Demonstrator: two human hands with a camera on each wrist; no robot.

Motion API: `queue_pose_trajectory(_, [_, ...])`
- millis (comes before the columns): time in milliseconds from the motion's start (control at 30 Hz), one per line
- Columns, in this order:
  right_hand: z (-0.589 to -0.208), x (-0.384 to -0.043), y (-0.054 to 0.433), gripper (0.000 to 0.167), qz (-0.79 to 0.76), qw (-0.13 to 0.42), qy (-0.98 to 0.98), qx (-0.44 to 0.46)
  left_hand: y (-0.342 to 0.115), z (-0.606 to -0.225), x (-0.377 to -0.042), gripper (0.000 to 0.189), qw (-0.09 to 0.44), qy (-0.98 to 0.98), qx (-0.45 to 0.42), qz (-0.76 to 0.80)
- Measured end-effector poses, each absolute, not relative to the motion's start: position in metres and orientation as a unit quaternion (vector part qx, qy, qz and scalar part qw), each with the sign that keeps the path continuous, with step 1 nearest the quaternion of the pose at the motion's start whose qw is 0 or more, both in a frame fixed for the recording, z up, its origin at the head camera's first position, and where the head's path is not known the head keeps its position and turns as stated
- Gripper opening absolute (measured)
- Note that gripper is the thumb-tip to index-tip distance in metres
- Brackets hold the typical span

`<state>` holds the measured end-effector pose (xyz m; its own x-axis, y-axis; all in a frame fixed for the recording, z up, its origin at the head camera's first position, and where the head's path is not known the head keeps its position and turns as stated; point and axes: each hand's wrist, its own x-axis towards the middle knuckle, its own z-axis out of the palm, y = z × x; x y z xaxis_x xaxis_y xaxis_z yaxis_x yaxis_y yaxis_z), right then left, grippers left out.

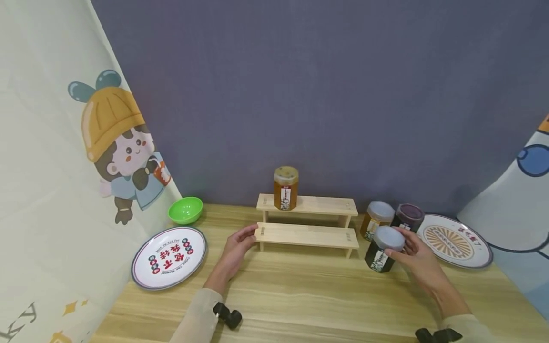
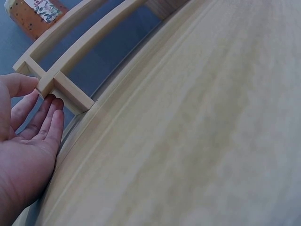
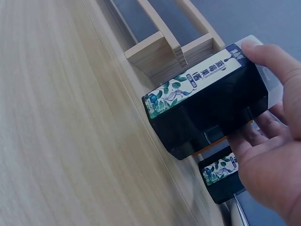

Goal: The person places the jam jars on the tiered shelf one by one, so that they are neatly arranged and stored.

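At the left end of the lower tier of a two-tier wooden shelf (image 1: 306,236), my left hand (image 1: 236,250) pinches the board's corner. Its thumb lies along the end and its fingers (image 2: 47,120) curl beneath. My right hand (image 1: 422,267) grips a dark hexagonal jam jar (image 3: 207,103) with a whitish lid and leafy label, thumb and fingers around the lid. The jar is just right of the shelf, slightly tilted in the head view. On the upper tier, toward the left, stands an amber jar (image 1: 286,190).
Behind the held jar are a second amber jar (image 1: 371,226) with a white lid and a dark jar (image 1: 409,216) with a purple lid. A printed plate (image 1: 480,257) lies at the right. At the left are another plate (image 1: 143,271) and a green bowl (image 1: 185,212).
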<state>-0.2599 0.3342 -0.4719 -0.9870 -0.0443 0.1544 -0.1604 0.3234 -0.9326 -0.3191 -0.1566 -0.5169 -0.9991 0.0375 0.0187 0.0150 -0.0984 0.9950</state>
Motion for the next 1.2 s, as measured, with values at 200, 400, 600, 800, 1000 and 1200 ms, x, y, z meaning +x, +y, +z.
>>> queue_pose_trajectory(200, [-0.472,-0.258,0.335,0.073,0.562,0.063,-0.823,0.057,-0.156,-0.517,-0.318,0.045,0.006,0.670,0.022,0.742])
queue_pose_trajectory(400, [-0.472,-0.259,0.335,0.073,0.585,0.057,-0.807,0.049,-0.158,-0.518,-0.318,0.044,0.004,0.671,0.027,0.741])
queue_pose_trajectory(600, [-0.467,-0.258,0.334,0.072,0.608,0.062,-0.789,0.058,-0.157,-0.517,-0.318,0.044,0.009,0.671,0.024,0.741])
queue_pose_trajectory(800, [-0.455,-0.256,0.331,0.069,0.582,0.085,-0.805,0.077,-0.157,-0.515,-0.317,0.044,0.011,0.671,0.020,0.742])
queue_pose_trajectory(1000, [-0.439,-0.258,0.327,0.069,0.603,0.084,-0.789,0.081,-0.156,-0.515,-0.317,0.042,0.009,0.669,0.018,0.743])
queue_pose_trajectory(1200, [-0.425,-0.263,0.324,0.073,0.626,0.068,-0.772,0.087,-0.157,-0.516,-0.317,0.044,0.008,0.672,0.020,0.740])
